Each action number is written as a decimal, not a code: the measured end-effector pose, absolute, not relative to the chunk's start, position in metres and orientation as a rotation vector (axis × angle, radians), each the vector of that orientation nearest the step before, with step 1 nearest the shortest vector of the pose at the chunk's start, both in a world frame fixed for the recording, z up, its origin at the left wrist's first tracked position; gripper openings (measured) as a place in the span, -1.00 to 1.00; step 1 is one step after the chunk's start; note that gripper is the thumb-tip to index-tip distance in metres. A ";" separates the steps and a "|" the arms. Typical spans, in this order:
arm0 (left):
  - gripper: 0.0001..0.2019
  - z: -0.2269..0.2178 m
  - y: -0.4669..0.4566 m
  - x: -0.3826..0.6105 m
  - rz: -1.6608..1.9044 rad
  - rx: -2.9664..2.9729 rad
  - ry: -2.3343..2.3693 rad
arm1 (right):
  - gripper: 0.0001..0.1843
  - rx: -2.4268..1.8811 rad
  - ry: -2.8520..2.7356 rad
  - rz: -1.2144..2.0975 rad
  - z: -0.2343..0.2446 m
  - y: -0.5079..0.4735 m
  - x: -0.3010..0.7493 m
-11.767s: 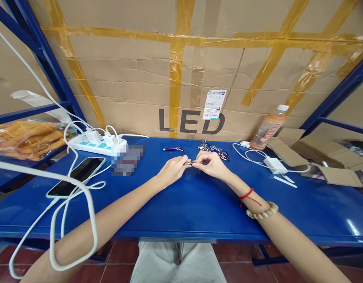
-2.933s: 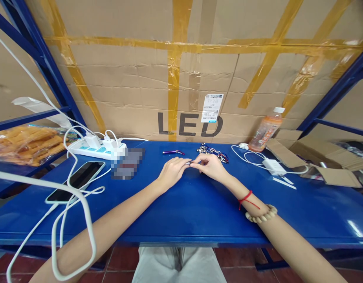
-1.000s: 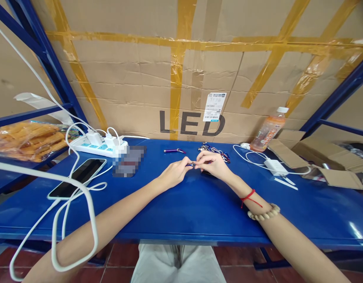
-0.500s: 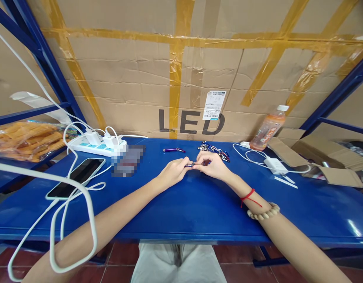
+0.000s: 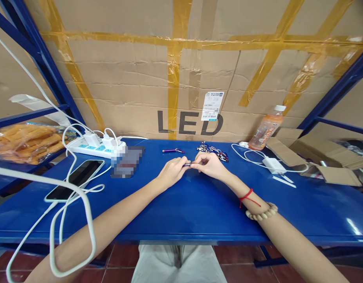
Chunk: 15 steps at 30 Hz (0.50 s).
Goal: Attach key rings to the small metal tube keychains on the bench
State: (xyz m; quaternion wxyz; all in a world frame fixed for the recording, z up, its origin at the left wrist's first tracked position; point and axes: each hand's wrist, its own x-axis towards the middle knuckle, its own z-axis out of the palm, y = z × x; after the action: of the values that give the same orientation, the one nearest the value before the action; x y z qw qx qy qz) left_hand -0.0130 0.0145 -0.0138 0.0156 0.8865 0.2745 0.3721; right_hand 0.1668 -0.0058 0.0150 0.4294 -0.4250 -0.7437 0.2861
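My left hand [image 5: 173, 171] is closed, pinching a small dark cylinder [image 5: 186, 164] with a shiny surface. The closed fingertips of my right hand [image 5: 209, 164] grip its other end, so the piece spans the two hands just above the blue tabletop. Fingers hide most of it, and its exact kind cannot be made out. Beyond my left hand lies a slim purple metal tube [image 5: 171, 151] with a small clip at its right end. Behind my right hand, a pile of small clips and shiny metal pieces [image 5: 212, 150] is partly covered by the fingers.
On the blue table [image 5: 181, 216], a power strip [image 5: 96, 146], phone [image 5: 78, 179] and looping white cables lie left. A drink bottle [image 5: 265, 127], white charger [image 5: 274, 165] and open carton [image 5: 340, 157] stand right. A large cardboard box [image 5: 134, 86] walls the back.
The view has shifted slightly. The small cylinder shows a little more between my fingertips, and my right fingers have changed their pinch slightly. Objects on the table stay put.
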 end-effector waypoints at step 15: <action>-0.83 -0.004 0.009 -0.011 1.145 2.665 0.789 | -0.61 -1.015 -1.883 0.688 0.018 0.001 0.181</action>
State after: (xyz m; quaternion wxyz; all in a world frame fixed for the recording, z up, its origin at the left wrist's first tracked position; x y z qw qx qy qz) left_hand -0.0112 0.0087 -0.0035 0.0678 0.8846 0.2619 0.3799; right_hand 0.1805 0.0015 0.0175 0.4325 -0.4073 -0.7556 0.2759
